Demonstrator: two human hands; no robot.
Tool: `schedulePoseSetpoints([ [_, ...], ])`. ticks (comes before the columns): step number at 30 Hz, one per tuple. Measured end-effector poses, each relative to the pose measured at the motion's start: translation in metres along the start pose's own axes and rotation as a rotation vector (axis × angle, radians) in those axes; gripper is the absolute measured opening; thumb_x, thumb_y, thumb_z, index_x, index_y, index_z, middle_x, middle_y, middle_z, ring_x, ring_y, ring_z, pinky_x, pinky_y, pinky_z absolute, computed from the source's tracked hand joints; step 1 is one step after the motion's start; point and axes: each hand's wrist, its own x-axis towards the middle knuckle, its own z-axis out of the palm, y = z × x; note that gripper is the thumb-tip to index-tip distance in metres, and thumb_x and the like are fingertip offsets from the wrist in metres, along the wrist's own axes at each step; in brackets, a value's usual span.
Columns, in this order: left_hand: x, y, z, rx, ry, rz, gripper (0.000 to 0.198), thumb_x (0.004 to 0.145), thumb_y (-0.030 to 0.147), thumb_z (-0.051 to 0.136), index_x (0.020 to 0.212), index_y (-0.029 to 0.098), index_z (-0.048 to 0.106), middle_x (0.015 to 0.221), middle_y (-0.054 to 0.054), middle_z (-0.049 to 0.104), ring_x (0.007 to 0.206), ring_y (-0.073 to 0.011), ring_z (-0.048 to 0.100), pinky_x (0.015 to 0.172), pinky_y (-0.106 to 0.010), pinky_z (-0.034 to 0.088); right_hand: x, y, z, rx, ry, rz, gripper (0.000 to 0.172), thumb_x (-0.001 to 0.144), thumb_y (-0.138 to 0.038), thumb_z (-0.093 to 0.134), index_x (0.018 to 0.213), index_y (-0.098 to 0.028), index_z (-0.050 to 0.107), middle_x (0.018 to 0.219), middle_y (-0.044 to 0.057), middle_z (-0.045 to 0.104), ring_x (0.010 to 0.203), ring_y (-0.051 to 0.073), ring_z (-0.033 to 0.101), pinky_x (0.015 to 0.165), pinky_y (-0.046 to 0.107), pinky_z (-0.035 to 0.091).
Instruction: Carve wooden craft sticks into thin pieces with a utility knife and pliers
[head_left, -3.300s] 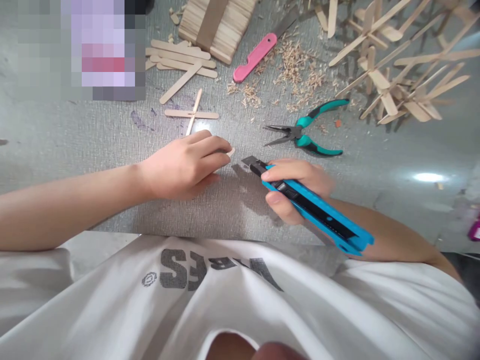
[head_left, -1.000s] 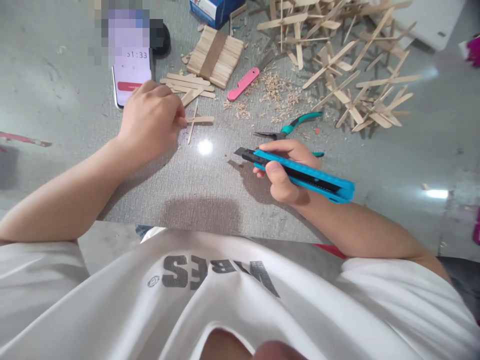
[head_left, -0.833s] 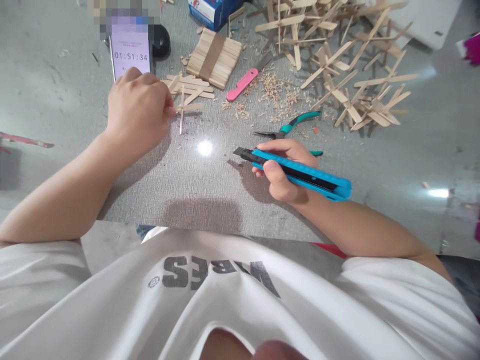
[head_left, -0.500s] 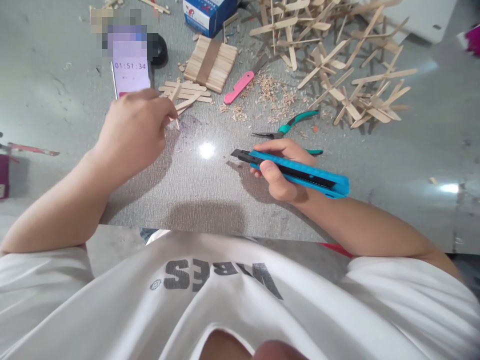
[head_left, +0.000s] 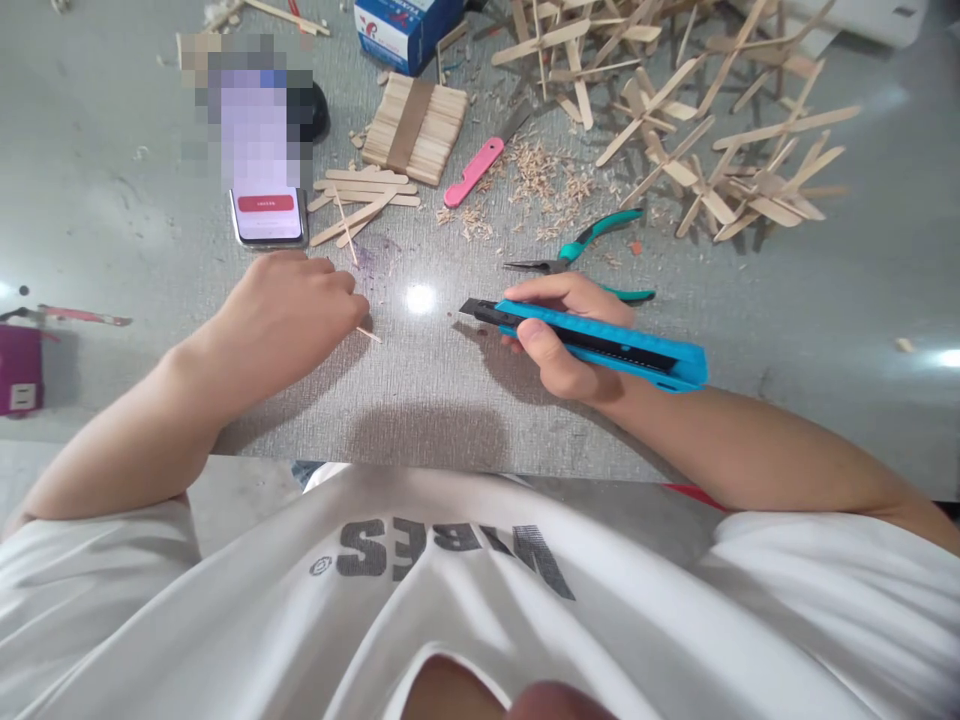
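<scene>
My right hand (head_left: 566, 340) is closed around a blue utility knife (head_left: 600, 342), its short black blade pointing left over the table. My left hand (head_left: 289, 305) is closed near the table's front left, with the thin end of a wooden stick (head_left: 370, 335) poking out beneath its fingers; most of that stick is hidden. Just beyond this hand lie several loose popsicle sticks (head_left: 367, 188), some of them crossed. A banded bundle of popsicle sticks (head_left: 442, 115) rests behind them. Green-handled pliers (head_left: 574, 252) lie partly behind my right hand.
A phone (head_left: 270, 225) lies beyond my left hand. A pink folding knife (head_left: 474, 172) sits beside wood shavings (head_left: 540, 170). Joined stick structures (head_left: 727, 180) spread over the back right. A blue box (head_left: 424, 35) stands at the back, and a purple object (head_left: 19, 370) at the left edge.
My left hand has drawn back from the loose sticks toward me, with a stick end now showing under its fingers. The phone's lower part is uncovered. My right hand holds the knife almost still.
</scene>
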Motion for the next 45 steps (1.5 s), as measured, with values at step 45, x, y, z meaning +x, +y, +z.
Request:
schedulePoseSetpoints([
  [45,0.050,0.011,0.012,-0.569,0.005,0.125,0.030,0.099,0.050,0.073,0.106,0.021,0.073,0.102,-0.010,0.077,0.087,-0.0251,0.071,0.077,-0.036,0.047,0.006,-0.009,0.001,-0.126,-0.082,-0.273,0.019,0.106,-0.038,0.063,0.113,-0.024,0.073,0.077,-0.001,0.080,0.061,0.015,0.072,0.057,0.030,0.056],
])
